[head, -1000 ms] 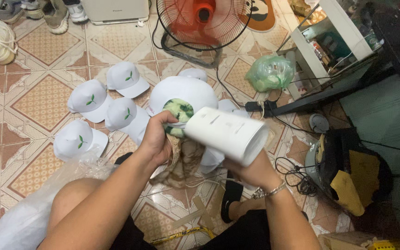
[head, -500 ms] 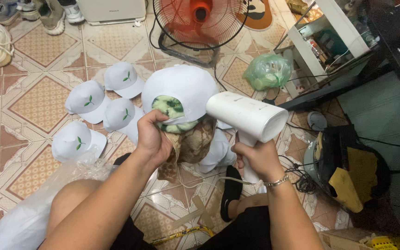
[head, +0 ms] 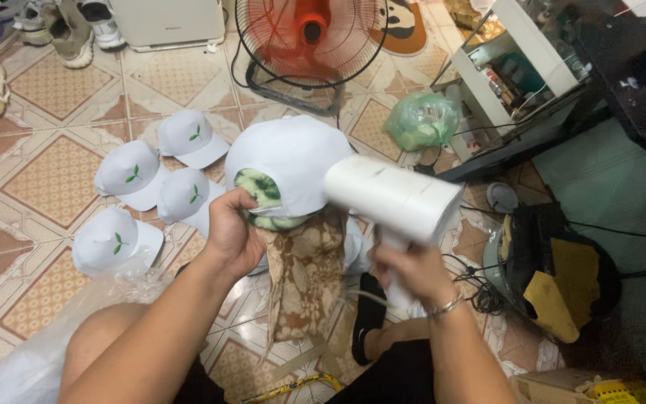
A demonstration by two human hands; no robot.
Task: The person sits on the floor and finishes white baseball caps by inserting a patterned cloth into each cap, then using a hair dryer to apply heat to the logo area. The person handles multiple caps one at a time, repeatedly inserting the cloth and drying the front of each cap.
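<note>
Steamer's swung in: white handheld steamer (head: pixel 394 198) now sits closer to the white cap (head: pixel 293 168) vs. half a sec ago, nozzle near its side. Right hand (head: pixel 413 273) clenched round the handle. Left hand (head: pixel 232 236) pinches cap's lower edge over the padded form (head: pixel 304 273). Cap's light, soft fabric, prob. creases easily; hold by rim. Finished caps (head: pixel 132 176) lie on tiled floor (head: pixel 39 172).

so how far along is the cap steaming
Four white caps with a green leaf mark lie on the tiled floor, apparently finished. In hand: the left hand grips a white cap on a padded form while the right hand holds a white handheld steamer beside it. Any remaining caps aren't visible.
</note>
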